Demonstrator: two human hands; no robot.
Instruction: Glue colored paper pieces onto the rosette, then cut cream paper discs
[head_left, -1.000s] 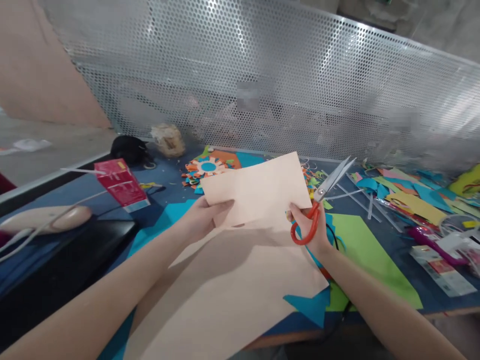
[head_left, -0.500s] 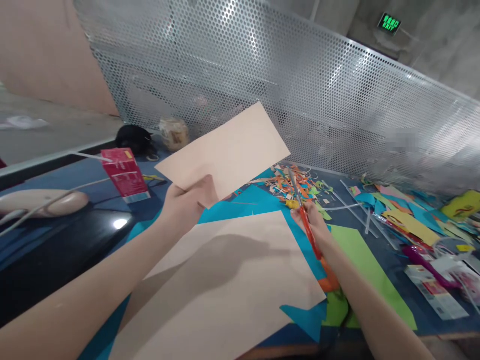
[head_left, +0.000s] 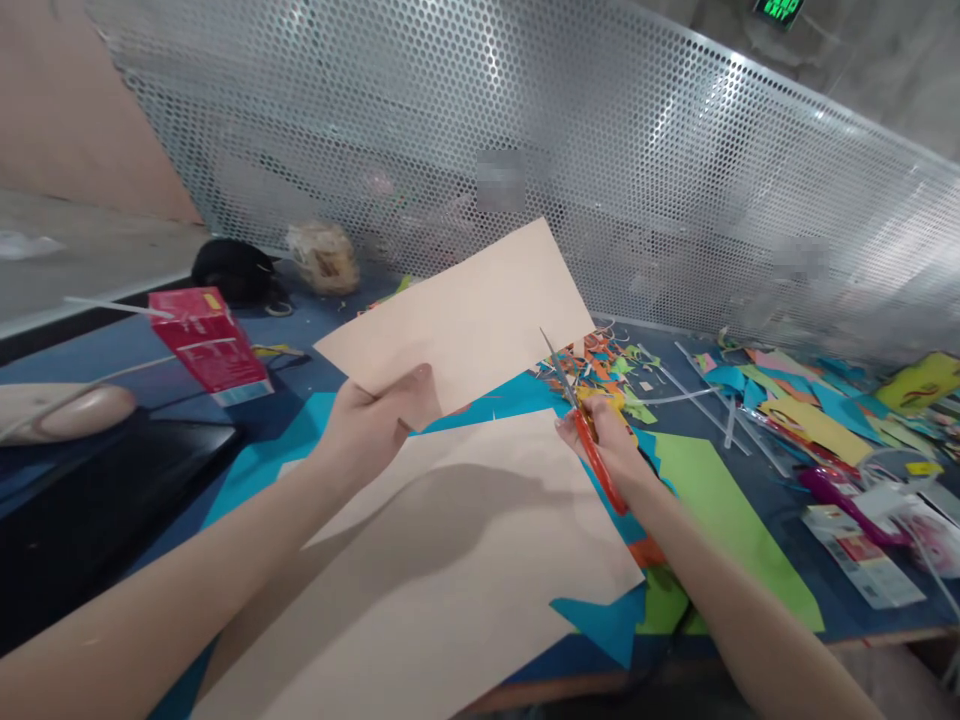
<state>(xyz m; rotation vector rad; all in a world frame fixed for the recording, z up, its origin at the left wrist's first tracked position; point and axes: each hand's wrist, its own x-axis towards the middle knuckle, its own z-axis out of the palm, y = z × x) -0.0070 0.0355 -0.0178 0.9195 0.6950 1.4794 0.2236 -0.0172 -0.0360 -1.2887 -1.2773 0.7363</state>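
Observation:
My left hand (head_left: pixel 371 425) pinches the lower left part of a cream sheet of paper (head_left: pixel 480 310), which is held up and tilted above the table. My right hand (head_left: pixel 600 435) grips a pair of scissors (head_left: pixel 598 465) by its red-orange handles. The blades point up and left, with the tip close to the paper's lower right edge; whether it touches, I cannot tell. Below both hands lies a large cream sheet (head_left: pixel 450 580), partly shaded. Blue paper (head_left: pixel 600 625) shows from under it, and a green sheet (head_left: pixel 739 540) lies to the right.
Paper scraps (head_left: pixel 600 370) are heaped behind my right hand. At left stand a pink drink carton (head_left: pixel 206 345) with a straw and a dark flat panel (head_left: pixel 105 500). Coloured paper pieces (head_left: pixel 817 400) and a small box (head_left: pixel 862 560) lie right. A perforated metal screen (head_left: pixel 420 130) borders the back.
The scissors have moved left and up, bringing their tip to the held paper's lower edge. My left hand keeps its hold on the paper. The whole view has shifted slightly.

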